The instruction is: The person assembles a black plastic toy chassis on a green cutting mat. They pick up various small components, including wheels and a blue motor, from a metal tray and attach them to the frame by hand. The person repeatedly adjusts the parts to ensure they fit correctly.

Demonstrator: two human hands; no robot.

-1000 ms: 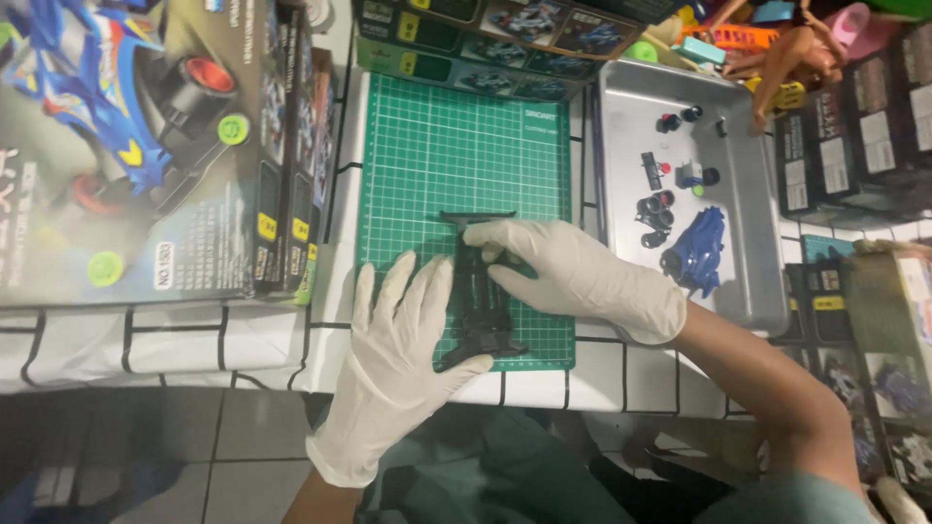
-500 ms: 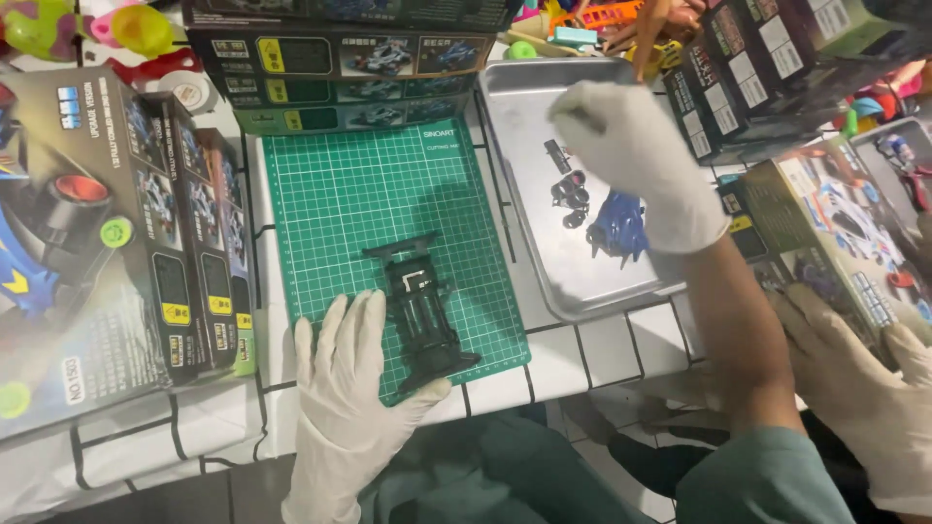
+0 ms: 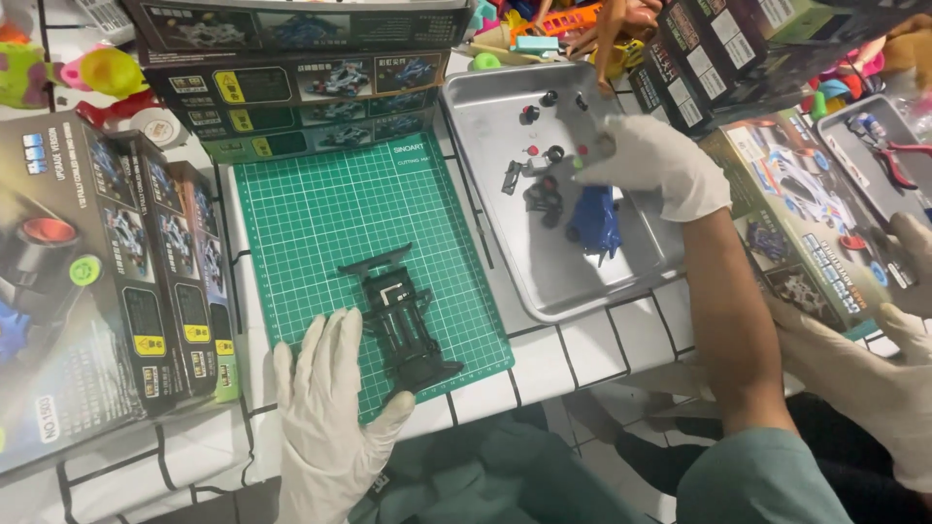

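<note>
A black toy car chassis (image 3: 403, 315) lies on a green cutting mat (image 3: 320, 213). My left hand (image 3: 325, 408), in a white glove, rests flat on the mat's near edge with fingers apart and its thumb against the chassis's near end. My right hand (image 3: 646, 160), also gloved, is over a metal tray (image 3: 485, 116) with its fingertips pinched among small black and red parts (image 3: 544, 194). Whether it grips one is unclear. A blue car body (image 3: 594, 218) lies in the tray just below that hand.
Model car boxes (image 3: 87, 281) lie to the left, and more boxes (image 3: 291, 87) are stacked behind the mat. At the right, another person's gloved hands (image 3: 874, 378) sit near a box (image 3: 806, 223). A second tray (image 3: 874, 146) holds pliers.
My right hand left the chassis and moved to the tray, then lowered onto the small parts. My left hand stays beside the chassis. The view has shifted to the right.
</note>
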